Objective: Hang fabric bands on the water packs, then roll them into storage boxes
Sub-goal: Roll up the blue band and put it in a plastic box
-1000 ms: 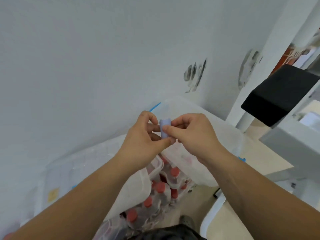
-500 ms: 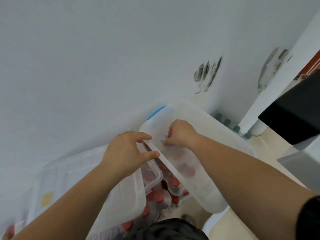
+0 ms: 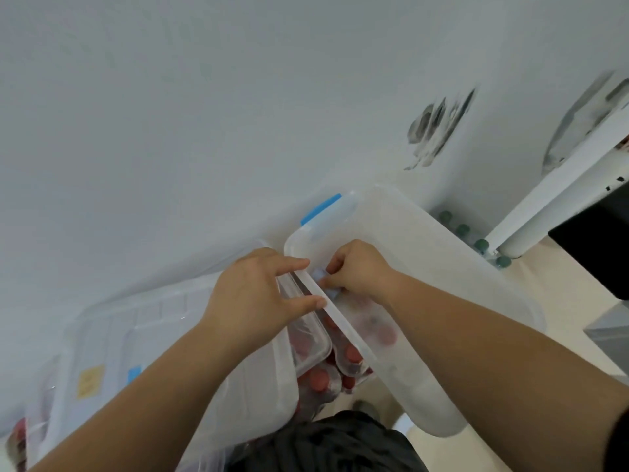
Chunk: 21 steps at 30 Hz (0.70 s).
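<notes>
Curled right hand pinches band inside box; left hand, grip released, touches rim.

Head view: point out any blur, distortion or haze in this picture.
Head view: motion blur smears the dark wall marks; the wide-angle lens tilts the wall and white table leg; light is soft, no hard glare; red caps show only hazily through the translucent box; the blue band pinched by the right hand is soft-edged.

A plain indoor storage corner — scuffed white wall, clear storage boxes, packs of red-capped bottles.
</notes>
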### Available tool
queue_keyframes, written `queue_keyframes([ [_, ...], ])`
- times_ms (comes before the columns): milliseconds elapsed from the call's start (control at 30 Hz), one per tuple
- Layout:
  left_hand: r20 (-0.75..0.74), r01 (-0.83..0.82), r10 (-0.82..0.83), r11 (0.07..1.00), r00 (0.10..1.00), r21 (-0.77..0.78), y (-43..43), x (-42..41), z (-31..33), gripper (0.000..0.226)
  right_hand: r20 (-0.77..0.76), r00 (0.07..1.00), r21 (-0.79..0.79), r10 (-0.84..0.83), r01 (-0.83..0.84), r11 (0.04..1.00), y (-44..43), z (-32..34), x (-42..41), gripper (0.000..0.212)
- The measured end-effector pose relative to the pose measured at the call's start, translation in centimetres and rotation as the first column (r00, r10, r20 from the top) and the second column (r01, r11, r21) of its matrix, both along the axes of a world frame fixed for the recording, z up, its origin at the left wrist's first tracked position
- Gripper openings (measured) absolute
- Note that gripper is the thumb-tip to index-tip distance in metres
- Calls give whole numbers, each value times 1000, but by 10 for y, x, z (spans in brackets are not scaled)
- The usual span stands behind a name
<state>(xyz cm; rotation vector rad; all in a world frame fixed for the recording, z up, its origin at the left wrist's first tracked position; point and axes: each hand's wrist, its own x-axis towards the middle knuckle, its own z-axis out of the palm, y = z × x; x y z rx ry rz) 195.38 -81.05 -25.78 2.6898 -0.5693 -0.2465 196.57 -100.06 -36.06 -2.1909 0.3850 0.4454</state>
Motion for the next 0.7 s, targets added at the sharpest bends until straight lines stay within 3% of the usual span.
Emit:
queue_keyframes([
  [367,-14,-5,4,1000,1000,-10,0,3,-2,65,17,999,-131,47,-44,990,8,4,4,30],
  [567,-14,-6,6,1000,1000,-10,0,5,-3,66,-39,996,-14,74,-75,997,-1,-1,4,19],
  [700,-19,-10,10,1000,1000,-24,0,5,-4,66,-31,996,-36,78,-79,996,0,-2,4,20],
])
